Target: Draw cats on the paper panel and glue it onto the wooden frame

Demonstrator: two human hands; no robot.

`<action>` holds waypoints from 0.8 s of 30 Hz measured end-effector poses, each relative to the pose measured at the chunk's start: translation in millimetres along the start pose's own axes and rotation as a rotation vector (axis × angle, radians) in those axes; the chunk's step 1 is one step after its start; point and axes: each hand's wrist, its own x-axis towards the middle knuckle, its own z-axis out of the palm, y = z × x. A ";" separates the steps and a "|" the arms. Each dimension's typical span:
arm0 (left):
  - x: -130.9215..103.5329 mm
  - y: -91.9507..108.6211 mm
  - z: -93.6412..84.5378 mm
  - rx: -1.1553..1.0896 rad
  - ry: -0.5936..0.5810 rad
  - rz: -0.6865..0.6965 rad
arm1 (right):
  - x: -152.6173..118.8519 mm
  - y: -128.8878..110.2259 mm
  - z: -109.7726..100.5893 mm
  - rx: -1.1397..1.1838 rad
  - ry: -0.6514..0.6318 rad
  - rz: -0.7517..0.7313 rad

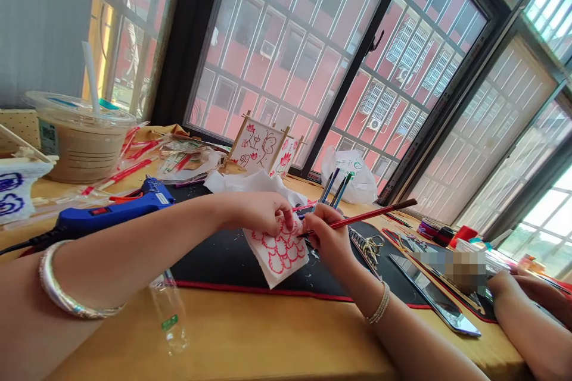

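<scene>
My left hand [272,212] is closed on the top of a small white paper [286,253] covered with a red scalloped pattern. My right hand [328,232] grips a red-handled paintbrush [361,216]. Its brown bristles point up to the right, away from the paper, while the other end is beside the pattern, partly hidden by my fingers. Under both hands lies a black mat [205,268] with a red edge. Just behind my right hand stand several thin brushes [337,187].
A blue glue gun [111,211] lies left, near a lidded drink cup [80,140]. Behind stands a frame of painted panels [254,146], with a white plastic bag [351,172] to its right. A phone [435,294] lies right, near another person's hands [509,294].
</scene>
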 end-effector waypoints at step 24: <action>6.2 -5.8 19.8 0.291 -0.072 -0.058 | -3.4 28.0 3.5 -0.317 -0.273 -0.076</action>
